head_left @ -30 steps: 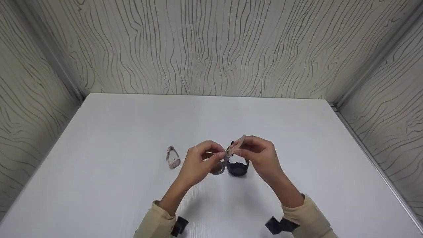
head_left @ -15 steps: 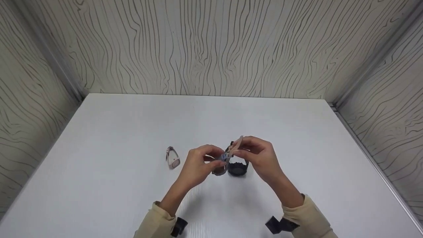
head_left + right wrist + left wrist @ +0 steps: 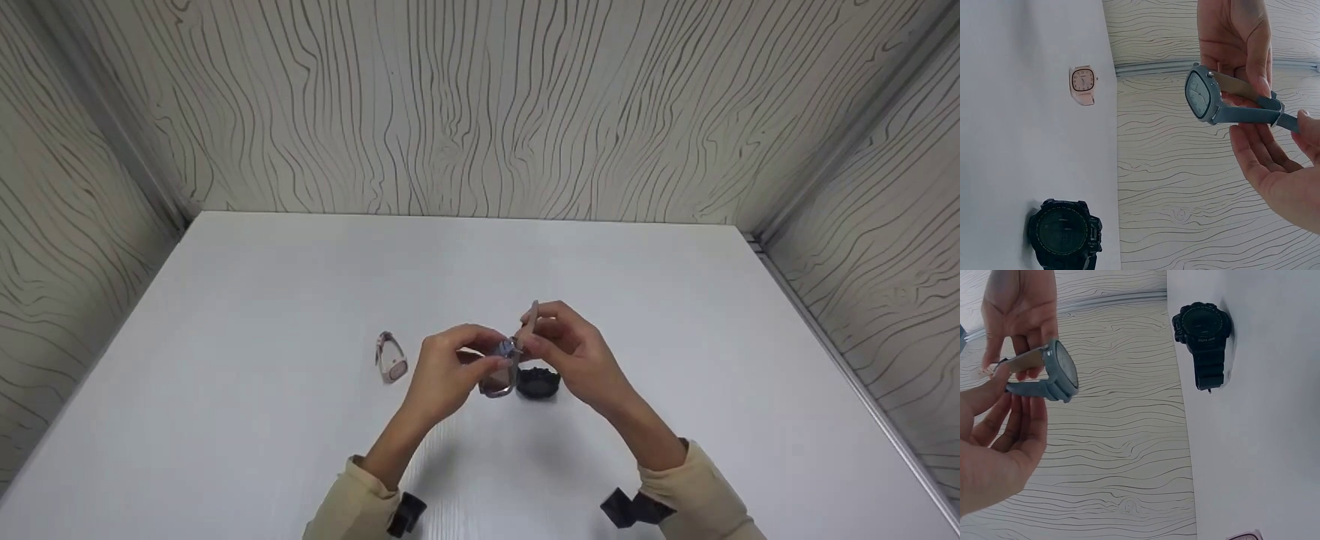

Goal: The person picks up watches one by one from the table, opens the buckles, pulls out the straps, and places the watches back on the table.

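A wristwatch with a blue-grey strap [image 3: 1201,97] hangs above the table, between both hands. Its case is squarish with rounded corners, and the strap's inside is tan. My left hand [image 3: 446,375] pinches the strap near the buckle. With thumb and fingers, my right hand [image 3: 589,367] holds the strap's free end, which points upward in the head view. In the right wrist view the strap is looped and runs through a keeper [image 3: 1279,115]. Fingers partly hide the buckle. Just beyond the held watch, a chunky black watch [image 3: 538,383] lies on the table, partly covered by my right hand.
A small pink watch [image 3: 393,361] lies left of my left hand. Everything stands on a white table [image 3: 262,300], bounded by wood-grain panels [image 3: 450,112] at the back and sides. Black camera mounts [image 3: 409,514] sit at both sleeve cuffs.
My right hand has shifted slightly left, bringing the strap end more upright and covering the black watch's strap. My left fingers have moved a little lower. The watches on the table stay put.
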Motion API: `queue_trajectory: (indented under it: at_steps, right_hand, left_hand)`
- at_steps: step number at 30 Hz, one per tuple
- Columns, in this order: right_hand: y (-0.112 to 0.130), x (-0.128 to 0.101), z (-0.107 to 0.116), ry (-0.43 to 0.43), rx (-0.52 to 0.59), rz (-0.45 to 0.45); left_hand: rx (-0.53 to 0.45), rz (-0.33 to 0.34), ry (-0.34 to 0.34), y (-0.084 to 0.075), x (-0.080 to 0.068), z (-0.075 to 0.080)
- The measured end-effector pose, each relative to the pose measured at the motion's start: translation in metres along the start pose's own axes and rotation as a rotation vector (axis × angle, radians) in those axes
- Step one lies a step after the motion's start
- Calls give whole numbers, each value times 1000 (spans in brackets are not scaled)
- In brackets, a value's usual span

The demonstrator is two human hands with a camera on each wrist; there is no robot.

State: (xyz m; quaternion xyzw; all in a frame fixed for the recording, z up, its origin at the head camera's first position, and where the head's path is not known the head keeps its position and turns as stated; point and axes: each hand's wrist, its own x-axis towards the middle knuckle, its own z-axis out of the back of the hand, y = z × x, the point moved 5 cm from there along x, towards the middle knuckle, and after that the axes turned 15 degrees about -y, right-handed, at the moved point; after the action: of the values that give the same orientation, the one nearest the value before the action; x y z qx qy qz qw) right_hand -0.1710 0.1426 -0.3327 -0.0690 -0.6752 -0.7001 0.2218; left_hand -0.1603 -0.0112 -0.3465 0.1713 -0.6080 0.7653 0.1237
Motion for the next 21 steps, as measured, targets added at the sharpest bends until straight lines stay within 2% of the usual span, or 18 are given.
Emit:
queue_trajectory:
  at_steps: [5,12,21]
  right_hand:
    - [-1,0,0,27,4,-3]
    - [-4,-2,-1,58,-16,-87]
    - [-7,-1,-2,29,-74,-93]
  left_hand:
    - [-30,20,-6,0,0,1]
    - [-34,27,-25,-1,1,2]
    - [-61,46,-69,0,2,6]
